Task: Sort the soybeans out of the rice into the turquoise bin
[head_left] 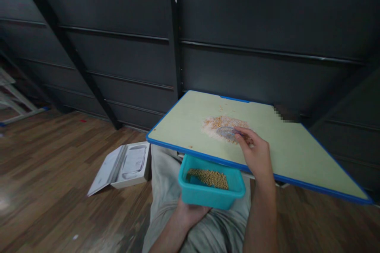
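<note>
My left hand [191, 212] supports a teal plastic container [206, 197] from below, just under the table's near edge. Soybeans [218, 178] cover part of its floor, bunched toward the right. Over the tabletop, my right hand [255, 149] pinches the handle of a greyish, see-through spoon [226, 131]. Its bowl lies on a loose pile of white and yellow grains [219, 122], which looks like rice mixed with soybeans. Whether the bowl has holes is too blurred to tell.
The pale table [291, 150] has a raised blue rim, with a few stray beans near its front left. An open white box [136, 162] lies on the wooden floor at left. Dark wall panels [225, 16] stand close behind the table. A white metal frame [14, 99] is far left.
</note>
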A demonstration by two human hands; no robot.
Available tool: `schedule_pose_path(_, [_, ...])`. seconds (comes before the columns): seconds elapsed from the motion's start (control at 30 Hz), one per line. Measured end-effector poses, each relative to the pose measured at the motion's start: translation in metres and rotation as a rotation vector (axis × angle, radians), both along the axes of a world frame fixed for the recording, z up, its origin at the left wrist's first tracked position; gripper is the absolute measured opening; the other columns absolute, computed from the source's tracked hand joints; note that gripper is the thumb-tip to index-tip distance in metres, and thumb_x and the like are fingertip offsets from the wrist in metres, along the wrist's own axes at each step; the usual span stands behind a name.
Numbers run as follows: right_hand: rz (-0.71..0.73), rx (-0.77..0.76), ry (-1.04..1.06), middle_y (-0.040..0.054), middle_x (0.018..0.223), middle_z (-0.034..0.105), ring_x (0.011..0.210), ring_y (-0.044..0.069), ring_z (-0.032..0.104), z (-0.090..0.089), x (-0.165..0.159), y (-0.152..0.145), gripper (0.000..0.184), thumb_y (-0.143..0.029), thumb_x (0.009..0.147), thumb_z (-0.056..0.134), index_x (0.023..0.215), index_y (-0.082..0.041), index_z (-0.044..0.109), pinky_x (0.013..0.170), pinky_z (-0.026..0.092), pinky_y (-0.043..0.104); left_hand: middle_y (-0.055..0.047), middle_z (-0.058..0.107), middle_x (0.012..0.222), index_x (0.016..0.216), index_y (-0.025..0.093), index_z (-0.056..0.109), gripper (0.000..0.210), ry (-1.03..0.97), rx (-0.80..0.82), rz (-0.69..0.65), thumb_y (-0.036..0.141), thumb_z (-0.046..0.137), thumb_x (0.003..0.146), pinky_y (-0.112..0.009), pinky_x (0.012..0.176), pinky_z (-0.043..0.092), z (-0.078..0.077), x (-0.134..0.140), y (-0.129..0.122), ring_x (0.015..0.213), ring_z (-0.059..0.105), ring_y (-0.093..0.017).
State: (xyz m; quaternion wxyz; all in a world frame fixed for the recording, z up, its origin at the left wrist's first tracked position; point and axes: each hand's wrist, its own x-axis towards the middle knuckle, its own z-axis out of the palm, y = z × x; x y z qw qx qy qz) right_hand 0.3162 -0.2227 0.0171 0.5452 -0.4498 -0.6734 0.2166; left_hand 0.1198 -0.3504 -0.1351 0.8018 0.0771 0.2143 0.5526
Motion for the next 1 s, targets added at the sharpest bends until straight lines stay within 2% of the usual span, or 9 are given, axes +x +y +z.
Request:
schedule_pose_path(0.1, [0.000,-0.014,-0.002,0.0159,0.127,0.095,0.103,0.035,0.087,-0.001,0.001,0.001,0.031,-0.046,0.106,0.077,0.120,-0.024,0.094,0.090,0.066,0.050,-0.013,0.087,0.160,0.132,0.028,0.091,0.048,-0.008,0.014,-0.013,0.051,0.102,0.091,-0.068,0.151,0.039,-0.003,-0.001,0.001,0.175,0.059,-0.046])
schedule_pose_path(0.37, [0.038,-0.054,0.023,0.0153,0.123,0.095,0.100,0.034,0.087,0.001,-0.001,-0.001,0.032,-0.047,0.104,0.080,0.119,-0.024,0.094,0.089,0.068,0.048,-0.013,0.087,0.161,0.151,0.027,0.085,0.055,-0.072,0.035,-0.042,0.049,0.091,0.100,-0.067,0.154,0.031,-0.022,-0.003,0.003,0.181,0.051,-0.043])
schedule_pose_path(0.53, [0.052,-0.067,0.027,0.0153,0.123,0.095,0.101,0.035,0.088,0.003,-0.001,-0.003,0.031,-0.048,0.105,0.080,0.118,-0.024,0.095,0.088,0.069,0.049,-0.013,0.087,0.161,0.143,0.026,0.088,0.046,-0.034,-0.006,-0.008,0.043,0.092,0.100,-0.066,0.151,0.039,-0.011,-0.001,0.000,0.177,0.057,-0.043])
schedule_pose_path(0.67, [0.050,-0.066,0.031,0.0155,0.123,0.096,0.102,0.035,0.087,0.004,-0.002,-0.003,0.032,-0.049,0.105,0.081,0.118,-0.024,0.095,0.088,0.069,0.048,-0.013,0.088,0.159,0.145,0.028,0.087,0.050,-0.018,-0.054,0.007,0.044,0.095,0.098,-0.068,0.147,0.047,-0.001,0.000,0.000,0.174,0.061,-0.045])
schedule_pose_path(0.8, [0.056,-0.071,0.035,0.0155,0.121,0.096,0.102,0.035,0.087,0.004,-0.002,-0.002,0.032,-0.050,0.103,0.082,0.117,-0.025,0.095,0.087,0.069,0.048,-0.012,0.087,0.160,0.146,0.029,0.086,0.053,-0.018,-0.046,-0.003,0.046,0.096,0.097,-0.068,0.147,0.047,0.001,-0.001,0.000,0.174,0.061,-0.044])
schedule_pose_path(1.0, [0.089,-0.085,0.055,0.0146,0.116,0.095,0.100,0.035,0.087,0.004,-0.002,-0.001,0.029,-0.047,0.101,0.083,0.116,-0.025,0.095,0.087,0.070,0.048,-0.016,0.089,0.155,0.133,0.025,0.089,0.044,0.005,-0.042,0.011,0.037,0.099,0.091,-0.069,0.148,0.046,0.007,0.000,0.000,0.173,0.061,-0.047])
